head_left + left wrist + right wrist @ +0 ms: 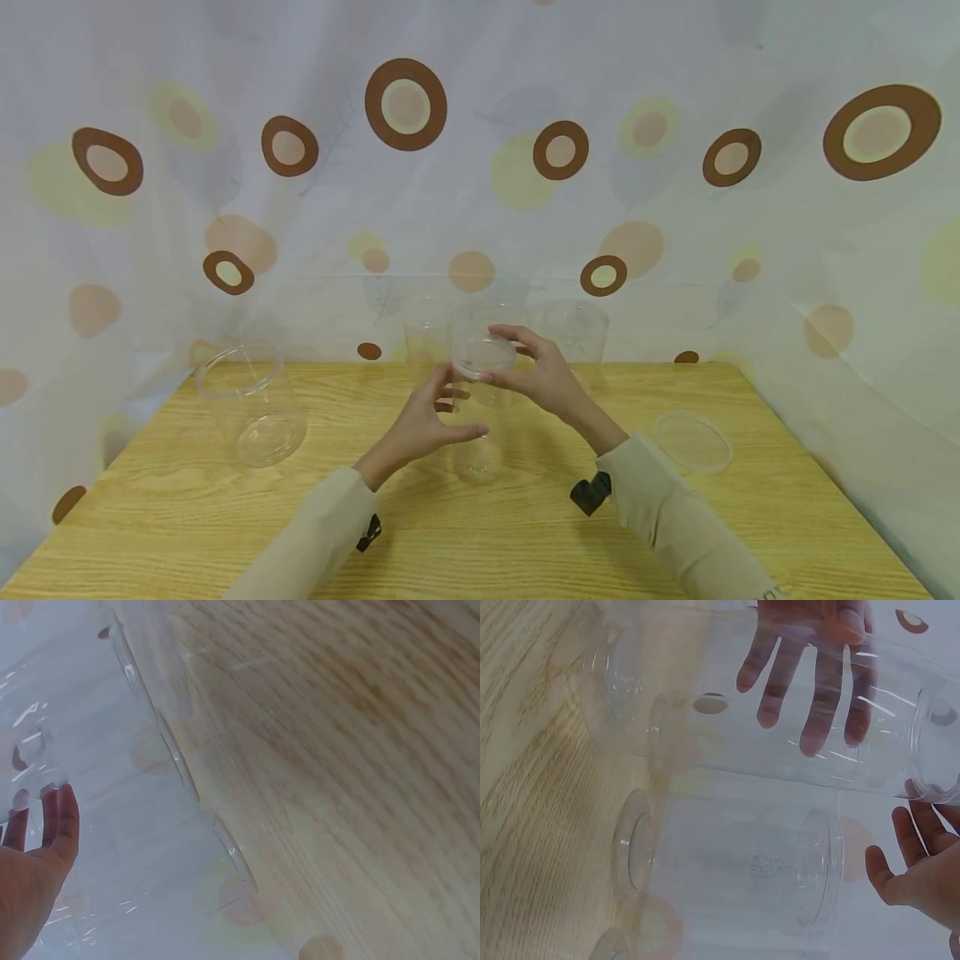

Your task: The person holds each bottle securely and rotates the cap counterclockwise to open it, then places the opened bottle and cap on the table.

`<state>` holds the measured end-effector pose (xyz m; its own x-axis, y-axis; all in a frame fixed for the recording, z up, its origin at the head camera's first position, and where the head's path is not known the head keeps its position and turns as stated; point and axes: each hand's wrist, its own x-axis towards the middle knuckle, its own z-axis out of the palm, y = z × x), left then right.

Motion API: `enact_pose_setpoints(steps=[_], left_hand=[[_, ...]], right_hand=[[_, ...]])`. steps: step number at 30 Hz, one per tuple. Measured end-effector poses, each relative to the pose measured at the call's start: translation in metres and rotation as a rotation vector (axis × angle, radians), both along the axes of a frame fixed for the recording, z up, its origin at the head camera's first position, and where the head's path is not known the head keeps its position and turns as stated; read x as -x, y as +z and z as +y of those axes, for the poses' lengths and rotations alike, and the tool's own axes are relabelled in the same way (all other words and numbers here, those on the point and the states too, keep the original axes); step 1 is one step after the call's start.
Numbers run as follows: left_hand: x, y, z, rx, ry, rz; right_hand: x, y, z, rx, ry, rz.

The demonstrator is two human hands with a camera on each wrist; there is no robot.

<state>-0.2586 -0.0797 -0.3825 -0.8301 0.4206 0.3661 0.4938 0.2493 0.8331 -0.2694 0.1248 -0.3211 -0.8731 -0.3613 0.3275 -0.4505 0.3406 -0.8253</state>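
Observation:
In the head view a tall, clear plastic jar (478,462) stands upright near the middle of the table. My left hand (422,423) grips its side; the right wrist view shows four fingers (821,712) through the clear wall and the thumb in front. At the jar's top my right hand (551,379) holds a clear round lid (487,357) at its edge between thumb and fingers. The lid overlaps the jar's mouth in the head view. The left wrist view shows only part of the left hand (41,862) at its left edge.
A wide clear jar (251,400) without a lid stands on the left of the wooden table (427,550). Several more clear jars stand behind the hands, among them a narrow jar (427,337) and a wide jar (588,337). A clear disc-like lid (693,442) lies at the right.

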Motion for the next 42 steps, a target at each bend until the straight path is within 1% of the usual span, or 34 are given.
enact_pose_setpoints(steps=[5, 9, 12, 15, 19, 22, 23, 25, 27, 29, 33, 36, 38, 40, 42], left_hand=[[0.0, 0.0, 0.0, -0.004, -0.005, 0.004], [0.001, 0.0, 0.0, 0.003, -0.003, 0.026], [0.001, 0.0, -0.001, 0.002, -0.02, 0.047], [0.0, 0.003, -0.001, -0.004, -0.061, 0.057], [-0.01, 0.015, -0.001, -0.009, -0.106, 0.043], [-0.018, 0.024, -0.002, -0.004, -0.119, 0.018], [-0.019, 0.025, -0.002, -0.001, -0.115, 0.01], [-0.02, 0.027, -0.003, 0.004, -0.101, -0.006], [-0.022, 0.029, -0.004, 0.011, -0.076, -0.017], [-0.023, 0.03, -0.005, 0.016, -0.049, -0.022], [-0.024, 0.031, -0.005, 0.034, -0.011, -0.031], [-0.024, 0.031, -0.004, 0.034, -0.007, -0.037], [-0.023, 0.03, -0.003, 0.029, -0.009, -0.037], [-0.022, 0.029, -0.003, 0.019, -0.017, -0.035], [-0.016, 0.021, -0.003, 0.011, -0.023, -0.029]], right_hand=[[-0.001, 0.002, 0.001, 0.015, 0.02, -0.007], [0.001, 0.002, 0.002, 0.043, 0.067, -0.017], [0.003, 0.002, 0.005, 0.078, 0.143, -0.028], [0.006, 0.0, 0.009, 0.111, 0.248, -0.051], [0.012, -0.001, 0.014, 0.134, 0.385, -0.108], [0.013, -0.001, 0.016, 0.135, 0.454, -0.151], [0.013, 0.0, 0.016, 0.13, 0.467, -0.157], [0.011, 0.0, 0.016, 0.111, 0.468, -0.149], [0.01, 0.001, 0.016, 0.095, 0.447, -0.126], [0.008, 0.001, 0.015, 0.083, 0.408, -0.089], [0.004, -0.002, 0.012, 0.067, 0.302, -0.007], [0.0, -0.003, 0.009, 0.05, 0.214, 0.032], [-0.001, -0.004, 0.006, 0.05, 0.171, 0.043], [-0.002, -0.005, 0.005, 0.048, 0.146, 0.046], [-0.002, -0.005, 0.006, 0.047, 0.152, 0.044]])
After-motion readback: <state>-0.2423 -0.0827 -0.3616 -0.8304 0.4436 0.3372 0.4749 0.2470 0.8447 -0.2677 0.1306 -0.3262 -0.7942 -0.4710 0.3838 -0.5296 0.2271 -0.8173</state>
